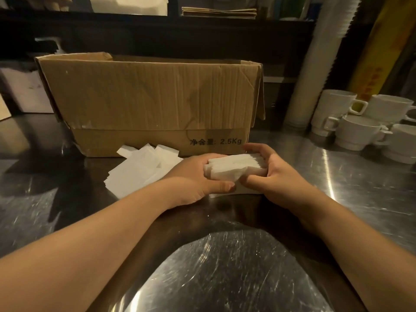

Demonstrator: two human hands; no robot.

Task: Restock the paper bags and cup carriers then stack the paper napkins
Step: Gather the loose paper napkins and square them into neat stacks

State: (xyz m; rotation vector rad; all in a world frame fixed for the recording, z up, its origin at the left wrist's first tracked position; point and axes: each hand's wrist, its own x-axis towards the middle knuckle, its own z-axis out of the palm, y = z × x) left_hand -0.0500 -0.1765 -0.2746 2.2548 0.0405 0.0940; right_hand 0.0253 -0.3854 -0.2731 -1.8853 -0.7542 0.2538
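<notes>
Squaring: the napkin stack [236, 168] sits on the steel desk [337, 181], just in front of the cardboard box [148, 102].
Hands: left hand [198, 176] and right hand [276, 174] curl round opposite ends of it, thumbs near.
Advice: I judge light, even inward pressure best; tap the edges flush against the desk.
Left over: loose napkins [139, 170] lie fanned just left, probably to be added next.

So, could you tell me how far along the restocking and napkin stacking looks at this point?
Done: flat paper bags already lie on the back shelf; cup carriers can't be made out. In hand: the left hand and right hand grip a squared napkin stack on the steel counter. Left: loose napkins lie scattered before the cardboard box.
</notes>
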